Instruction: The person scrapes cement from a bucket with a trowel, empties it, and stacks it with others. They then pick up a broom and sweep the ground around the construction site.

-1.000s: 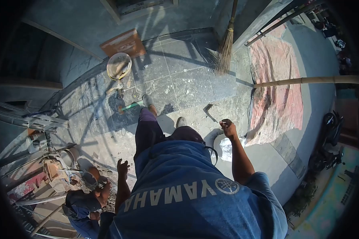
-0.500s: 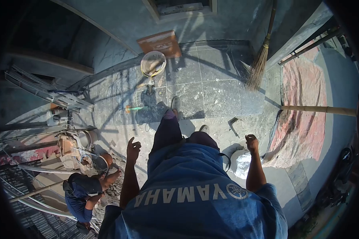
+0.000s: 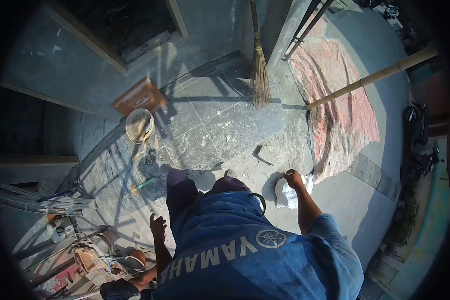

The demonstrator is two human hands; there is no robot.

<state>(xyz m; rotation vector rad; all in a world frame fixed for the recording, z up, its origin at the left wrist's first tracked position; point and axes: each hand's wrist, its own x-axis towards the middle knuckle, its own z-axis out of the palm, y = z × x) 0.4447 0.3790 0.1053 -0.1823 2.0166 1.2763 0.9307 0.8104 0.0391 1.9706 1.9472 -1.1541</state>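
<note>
My left hand [image 3: 158, 227] hangs beside my left hip with its fingers loosely bent and apart, and I see nothing in it. My right hand [image 3: 293, 179] is out to the right, fingers curled together; whatever they may hold is too small to make out. Below it in the view lies a shiny white sack or bag [image 3: 288, 194] on the ground, nearest to that hand but apparently not gripped. A green-handled tool with an orange end [image 3: 142, 185] rests on the tiles ahead of my left side.
A bucket [image 3: 140, 126] stands by a brown box [image 3: 139, 98]. A broom [image 3: 260, 75] leans at the wall corner. A bamboo pole [image 3: 370, 79] crosses a red cloth [image 3: 335, 95]. An angled dark piece [image 3: 261, 155] lies ahead. A co-worker [image 3: 130, 286] is at lower left, near rubble and a ladder [image 3: 50, 202].
My view and body have turned to the right, so the bucket, box and broom appear further left. My right hand now appears over the white sack's edge. The co-worker is partly behind my left arm.
</note>
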